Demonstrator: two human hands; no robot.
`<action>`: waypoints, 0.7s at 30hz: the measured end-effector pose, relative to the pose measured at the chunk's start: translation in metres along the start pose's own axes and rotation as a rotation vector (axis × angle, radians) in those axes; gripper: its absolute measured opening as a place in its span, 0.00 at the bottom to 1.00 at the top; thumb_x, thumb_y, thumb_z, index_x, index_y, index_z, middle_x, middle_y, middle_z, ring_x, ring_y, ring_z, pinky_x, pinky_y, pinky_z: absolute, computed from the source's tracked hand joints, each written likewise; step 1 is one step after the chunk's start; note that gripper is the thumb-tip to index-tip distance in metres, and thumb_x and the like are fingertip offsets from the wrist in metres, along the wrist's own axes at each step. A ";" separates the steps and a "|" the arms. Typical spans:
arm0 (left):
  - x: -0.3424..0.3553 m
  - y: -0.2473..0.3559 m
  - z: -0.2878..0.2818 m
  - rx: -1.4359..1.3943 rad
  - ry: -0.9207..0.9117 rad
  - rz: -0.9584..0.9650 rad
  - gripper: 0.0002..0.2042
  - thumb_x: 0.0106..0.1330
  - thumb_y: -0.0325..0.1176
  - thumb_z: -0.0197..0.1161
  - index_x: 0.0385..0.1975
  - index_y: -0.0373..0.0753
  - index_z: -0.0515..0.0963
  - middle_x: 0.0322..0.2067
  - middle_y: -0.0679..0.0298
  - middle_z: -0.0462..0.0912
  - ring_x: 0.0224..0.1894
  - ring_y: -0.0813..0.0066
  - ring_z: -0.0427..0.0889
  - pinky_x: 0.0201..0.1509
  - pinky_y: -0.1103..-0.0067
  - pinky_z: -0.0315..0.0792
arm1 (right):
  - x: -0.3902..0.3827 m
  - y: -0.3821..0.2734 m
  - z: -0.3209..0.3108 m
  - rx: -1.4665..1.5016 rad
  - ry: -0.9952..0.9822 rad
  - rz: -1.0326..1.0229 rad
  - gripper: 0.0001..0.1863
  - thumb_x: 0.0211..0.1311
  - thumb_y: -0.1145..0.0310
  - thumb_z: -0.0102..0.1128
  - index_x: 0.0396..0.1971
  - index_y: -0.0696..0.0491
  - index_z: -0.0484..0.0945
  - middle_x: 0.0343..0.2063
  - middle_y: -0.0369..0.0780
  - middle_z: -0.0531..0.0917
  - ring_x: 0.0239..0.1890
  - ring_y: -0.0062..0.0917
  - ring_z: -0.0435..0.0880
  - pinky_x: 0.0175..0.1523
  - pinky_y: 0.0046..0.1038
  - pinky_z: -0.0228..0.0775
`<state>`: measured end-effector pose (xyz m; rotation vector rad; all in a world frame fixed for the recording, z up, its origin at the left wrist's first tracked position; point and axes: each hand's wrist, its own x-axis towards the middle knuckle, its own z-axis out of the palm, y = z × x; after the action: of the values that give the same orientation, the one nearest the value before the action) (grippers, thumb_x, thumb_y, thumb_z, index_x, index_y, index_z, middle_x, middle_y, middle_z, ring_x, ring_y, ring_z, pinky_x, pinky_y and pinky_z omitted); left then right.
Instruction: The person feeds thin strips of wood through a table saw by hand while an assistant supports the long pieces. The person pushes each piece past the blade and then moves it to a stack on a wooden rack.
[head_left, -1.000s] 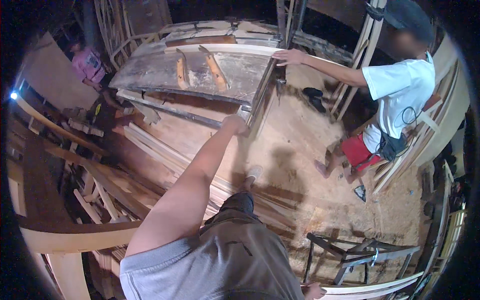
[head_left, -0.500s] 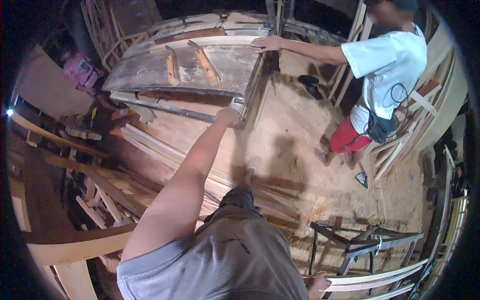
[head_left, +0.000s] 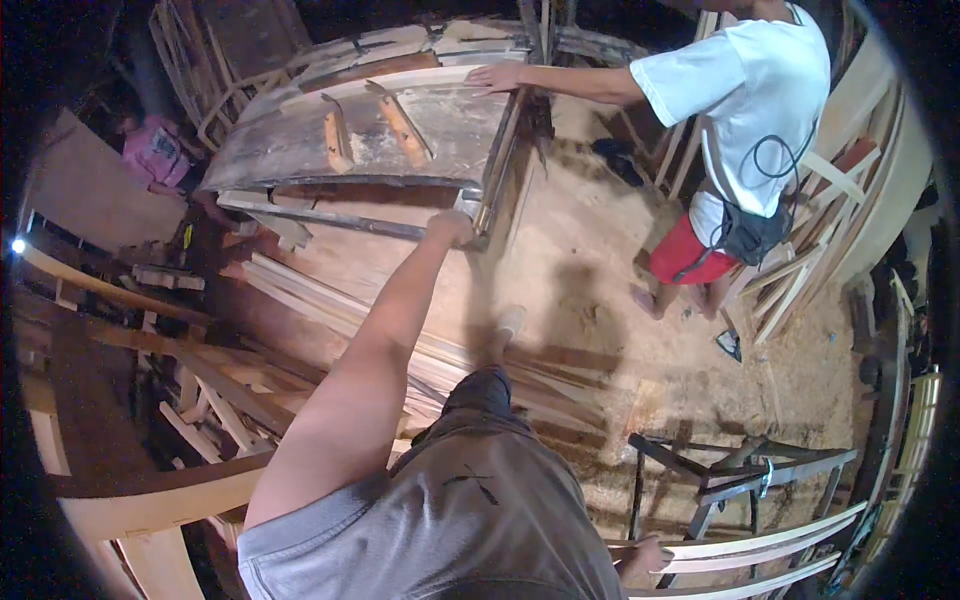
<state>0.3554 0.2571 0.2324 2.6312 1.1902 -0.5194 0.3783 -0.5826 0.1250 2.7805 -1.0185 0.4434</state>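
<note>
At the near right corner of a dark, worn workbench, my left hand is closed at a small grey metallic piece. Its fingers are partly hidden, so what it grips cannot be made out. Down at the lower right, my right hand closes on the end of a long pale wooden strip. Two orange-brown wooden blocks lie on the bench top. A co-worker in a white shirt rests a hand on a light board along the bench's far side.
A dark trestle frame stands beside the strips at the lower right. Stacked boards lie on the floor at left, near my foot. More timber leans behind the co-worker. A person in pink is at the far left.
The co-worker's hand has slid left along the light board, and their body has shifted left too. My right hand and the strip appear slightly farther right. My left hand stays at the bench corner.
</note>
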 end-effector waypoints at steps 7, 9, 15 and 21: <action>0.004 -0.008 0.004 -0.026 -0.009 0.030 0.19 0.51 0.43 0.59 0.39 0.39 0.82 0.44 0.53 0.80 0.48 0.57 0.79 0.50 0.68 0.73 | 0.005 0.006 0.001 -0.012 0.061 -0.046 0.30 0.46 0.51 0.58 0.45 0.57 0.66 0.39 0.50 0.73 0.44 0.44 0.74 0.46 0.47 0.68; -0.005 0.007 -0.006 -0.031 0.005 0.055 0.20 0.52 0.46 0.59 0.38 0.39 0.82 0.44 0.53 0.81 0.48 0.57 0.79 0.50 0.67 0.73 | 0.012 0.027 0.020 -0.014 0.130 -0.070 0.28 0.47 0.51 0.57 0.43 0.56 0.67 0.37 0.49 0.74 0.42 0.44 0.75 0.46 0.46 0.68; -0.021 -0.006 -0.010 -0.071 0.018 0.082 0.25 0.61 0.54 0.54 0.41 0.36 0.80 0.44 0.47 0.79 0.49 0.52 0.78 0.52 0.64 0.71 | 0.010 0.015 0.018 -0.090 0.190 -0.134 0.26 0.52 0.51 0.56 0.40 0.59 0.71 0.35 0.46 0.75 0.38 0.43 0.76 0.45 0.41 0.71; -0.011 -0.008 -0.001 -0.052 0.067 0.014 0.22 0.55 0.52 0.57 0.39 0.40 0.82 0.43 0.53 0.81 0.47 0.57 0.80 0.49 0.66 0.74 | 0.007 0.015 0.018 -0.307 -0.023 -0.251 0.25 0.54 0.52 0.54 0.42 0.60 0.71 0.38 0.45 0.74 0.41 0.42 0.76 0.45 0.41 0.71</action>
<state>0.3427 0.2556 0.2377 2.6297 1.1868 -0.3955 0.3774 -0.6025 0.1106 2.5909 -0.6618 0.2023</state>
